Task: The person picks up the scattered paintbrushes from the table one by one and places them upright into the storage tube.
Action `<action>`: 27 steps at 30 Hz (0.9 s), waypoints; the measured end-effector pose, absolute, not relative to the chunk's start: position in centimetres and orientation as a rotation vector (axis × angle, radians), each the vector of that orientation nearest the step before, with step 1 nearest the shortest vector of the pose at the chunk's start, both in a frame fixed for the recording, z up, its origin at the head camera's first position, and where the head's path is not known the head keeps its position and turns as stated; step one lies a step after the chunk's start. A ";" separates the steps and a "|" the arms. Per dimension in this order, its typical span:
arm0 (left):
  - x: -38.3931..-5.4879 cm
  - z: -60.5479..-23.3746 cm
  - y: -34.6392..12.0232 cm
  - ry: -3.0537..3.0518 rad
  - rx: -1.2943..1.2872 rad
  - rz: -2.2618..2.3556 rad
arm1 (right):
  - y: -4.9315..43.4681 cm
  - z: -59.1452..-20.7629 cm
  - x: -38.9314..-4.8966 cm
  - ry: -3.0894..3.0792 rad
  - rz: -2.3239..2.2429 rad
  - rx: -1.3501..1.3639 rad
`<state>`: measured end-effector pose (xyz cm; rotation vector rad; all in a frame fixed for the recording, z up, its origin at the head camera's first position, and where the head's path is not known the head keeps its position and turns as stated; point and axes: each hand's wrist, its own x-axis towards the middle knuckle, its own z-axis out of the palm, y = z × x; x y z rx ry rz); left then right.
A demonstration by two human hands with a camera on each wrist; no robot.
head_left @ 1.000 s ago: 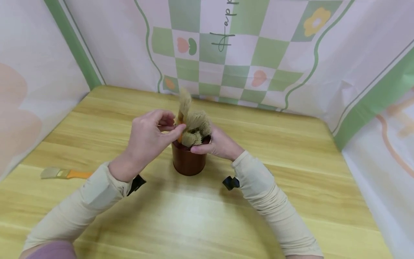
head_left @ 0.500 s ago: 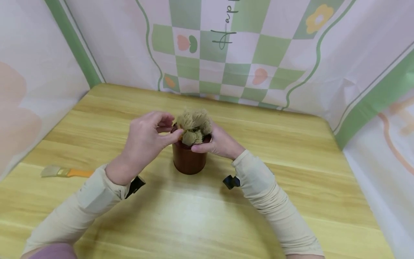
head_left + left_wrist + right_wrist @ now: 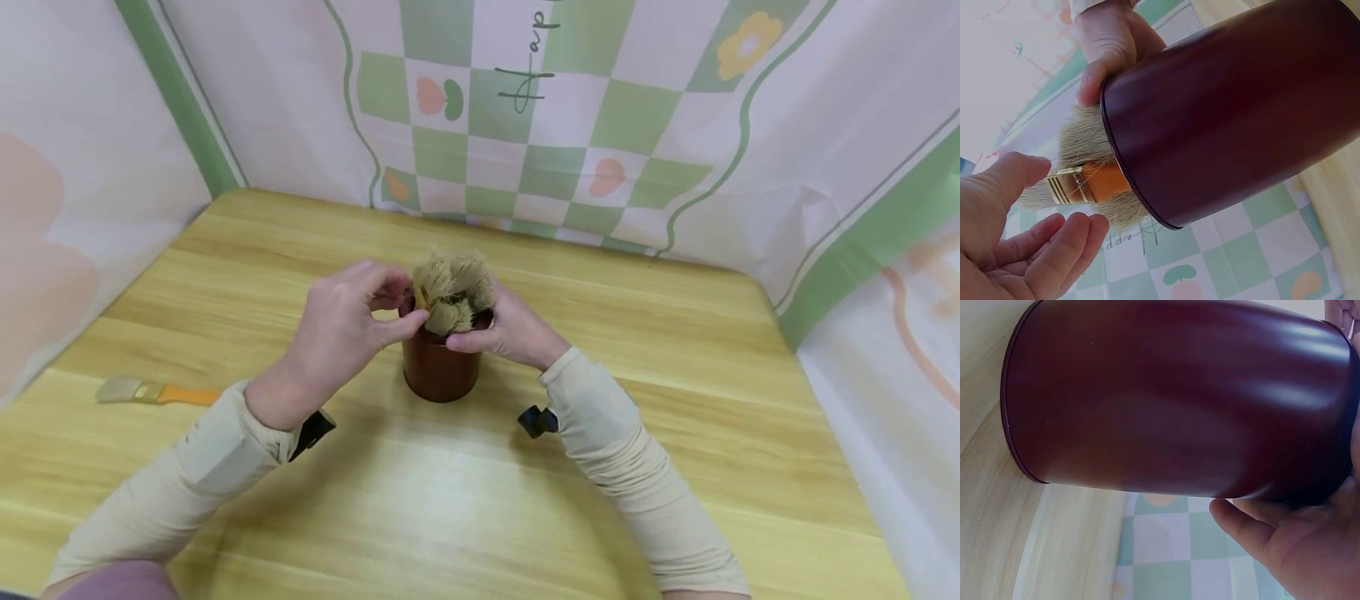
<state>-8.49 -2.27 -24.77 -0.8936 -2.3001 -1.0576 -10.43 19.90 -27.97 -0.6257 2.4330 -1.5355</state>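
A reddish-brown cylindrical cup (image 3: 440,372) stands upright on the table, holding several paintbrushes (image 3: 452,292) with pale bristles uppermost. One paintbrush (image 3: 1069,186), with a gold ferrule and orange handle, leans at the rim nearest my left hand. That left hand (image 3: 337,321) is beside the cup's mouth; in the left wrist view its thumb and fingers are spread around the ferrule with a gap between. My right hand (image 3: 513,329) grips the cup's upper right side, thumb at the rim; the right wrist view shows fingers (image 3: 1244,525) against the wall. Most handles are hidden inside.
Another paintbrush (image 3: 153,392) with an orange handle lies flat on the wooden table (image 3: 600,492) at left, its handle end behind the left sleeve. A patterned cloth (image 3: 555,167) hangs around the back and sides.
The paintbrush my left hand was pinching has gone down into the cup, and those fingers have come off it. My right hand stays on the cup. The head view shifts slightly.
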 end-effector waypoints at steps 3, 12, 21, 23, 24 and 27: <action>-8.5 -24.7 -2.3 -2.324 -0.898 -1.051 | 19.9 -28.0 -10.4 2.440 -1.522 -0.640; -9.0 -24.8 -3.2 -2.385 -0.867 -1.060 | 19.6 -28.1 -10.4 2.457 -1.507 -0.593; -9.5 -25.1 -5.1 -2.444 -0.749 -1.000 | 19.6 -28.1 -10.7 2.498 -1.464 -0.591; -9.7 -25.1 -5.4 -2.439 -0.751 -0.997 | 19.6 -28.2 -10.7 2.499 -1.464 -0.579; -9.7 -25.1 -5.4 -2.439 -0.747 -0.995 | 19.6 -28.1 -10.7 2.499 -1.466 -0.578; -9.7 -25.1 -5.8 -2.454 -0.728 -0.996 | 19.7 -27.9 -10.6 2.497 -1.462 -0.580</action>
